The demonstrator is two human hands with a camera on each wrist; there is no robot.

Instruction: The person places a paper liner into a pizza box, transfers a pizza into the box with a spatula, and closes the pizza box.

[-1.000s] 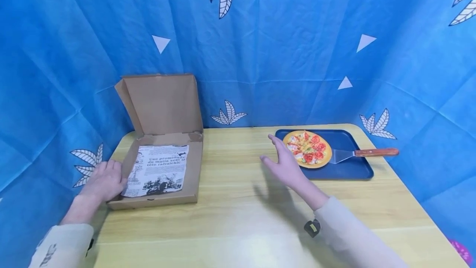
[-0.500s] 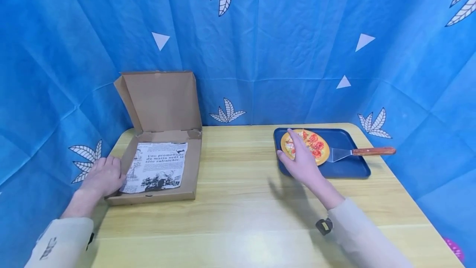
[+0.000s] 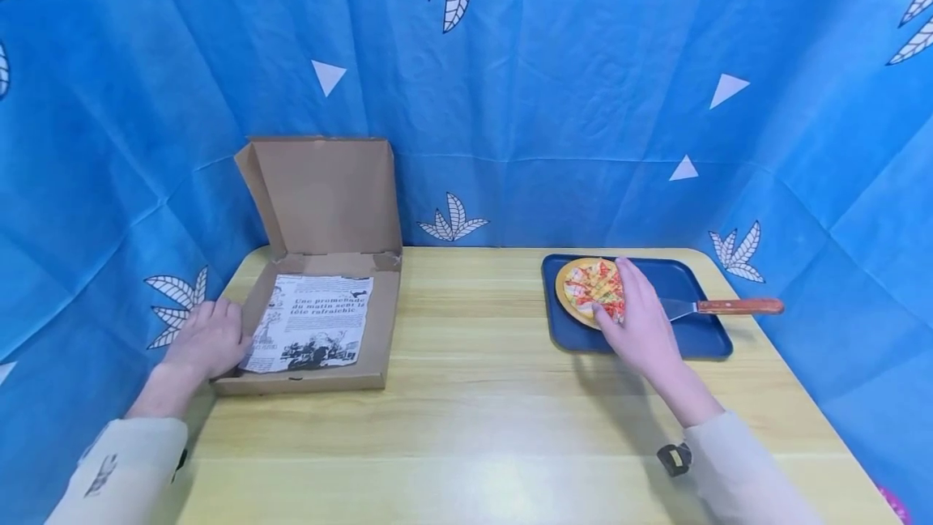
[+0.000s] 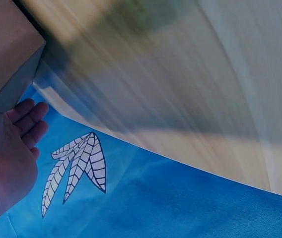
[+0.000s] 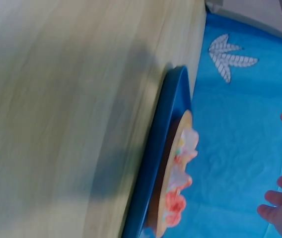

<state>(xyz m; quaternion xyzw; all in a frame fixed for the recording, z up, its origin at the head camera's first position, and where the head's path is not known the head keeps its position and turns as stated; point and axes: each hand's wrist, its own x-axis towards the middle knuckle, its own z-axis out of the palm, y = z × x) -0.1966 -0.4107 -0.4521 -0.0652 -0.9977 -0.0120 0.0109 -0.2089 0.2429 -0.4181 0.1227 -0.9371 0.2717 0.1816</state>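
Note:
My left hand (image 3: 207, 340) holds the front left corner of an open cardboard pizza box (image 3: 379, 347), its thumb over the side wall. In the left wrist view the fingers (image 4: 32, 121) lie outside, past the box corner (image 4: 12, 59). A printed paper sheet (image 3: 321, 318) lines the box. Over at the right, my right hand (image 3: 641, 322) hovers with spread fingers above a pizza (image 3: 586, 286) and holds nothing. The pizza, topped in red and white, lies on a dark blue tray (image 3: 681, 339). Beside it rests a spatula (image 3: 739, 306) with a wooden handle, its blade partly hidden by the hand.
The box lid (image 3: 328, 197) stands upright at the back. A light wooden table (image 3: 466, 363) carries everything, with bare tabletop between box and tray. Blue printed cloth (image 3: 568, 87) hangs behind and along both sides. The spatula's handle sticks out past the tray's right edge.
My right hand has moved right, from the tray's left edge across the pizza toward the spatula. My left hand has stayed at the box corner.

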